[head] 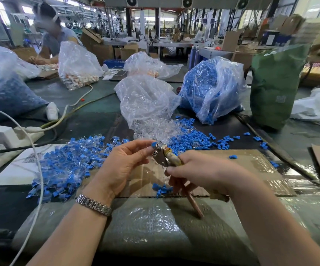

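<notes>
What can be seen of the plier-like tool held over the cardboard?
The plier-like tool has a grey metal head with round rivets and two long handles: one wrapped in worn tan tape, the other pinkish, slanting down toward the table. It is held above the cardboard, head pointing up and left. The right hand grips its handles; the left hand pinches a small blue piece at its tip.

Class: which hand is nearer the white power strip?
Left. The left hand, pinching a blue piece, is right of the power strip; the right hand, gripping the pliers, is farther right.
</notes>
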Tool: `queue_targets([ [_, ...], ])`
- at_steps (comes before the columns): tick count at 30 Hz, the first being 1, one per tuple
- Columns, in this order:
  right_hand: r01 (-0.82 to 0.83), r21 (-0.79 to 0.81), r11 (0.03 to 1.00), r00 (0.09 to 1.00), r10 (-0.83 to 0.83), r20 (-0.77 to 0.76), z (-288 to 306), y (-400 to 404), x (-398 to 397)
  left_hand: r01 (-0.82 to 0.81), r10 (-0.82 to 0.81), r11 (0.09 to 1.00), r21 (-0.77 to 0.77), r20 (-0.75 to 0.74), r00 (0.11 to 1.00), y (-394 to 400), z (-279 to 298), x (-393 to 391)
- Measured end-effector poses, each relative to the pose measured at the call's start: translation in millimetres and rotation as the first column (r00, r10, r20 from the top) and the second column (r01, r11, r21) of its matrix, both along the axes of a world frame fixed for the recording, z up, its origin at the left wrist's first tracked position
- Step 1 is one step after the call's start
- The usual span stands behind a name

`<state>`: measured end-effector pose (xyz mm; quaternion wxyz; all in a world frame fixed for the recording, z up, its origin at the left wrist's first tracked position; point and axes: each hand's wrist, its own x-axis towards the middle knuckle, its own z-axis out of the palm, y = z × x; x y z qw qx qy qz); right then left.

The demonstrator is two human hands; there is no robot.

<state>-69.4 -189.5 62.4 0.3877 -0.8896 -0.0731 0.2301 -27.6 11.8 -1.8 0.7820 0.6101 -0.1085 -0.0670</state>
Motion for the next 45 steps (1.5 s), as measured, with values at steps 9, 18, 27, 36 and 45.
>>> queue_targets([
  [9,0.035,0.067,0.997,0.998,-0.038,0.043,-11,5,-1,-0.056,0.048,0.985,0.165,0.05,0.998,0,0,-3],
  [18,0.101,-0.032,0.994,0.992,-0.098,0.085,-23,14,4,-0.087,0.074,0.963,0.254,0.063,0.995,-1,4,-7],
  [27,0.161,-0.032,0.986,0.98,-0.156,0.125,-10,-9,7,-0.309,0.28,0.914,0.262,0.141,0.95,2,-1,0],
  [36,0.456,-0.619,0.639,0.872,-0.183,0.454,-48,-33,23,-0.454,0.18,0.616,0.644,0.446,0.877,-2,-2,-3],
  [45,0.139,-0.145,0.98,0.917,-0.072,0.393,-39,-9,-11,-0.038,-0.221,0.709,0.705,0.273,0.936,-12,-1,-14],
])
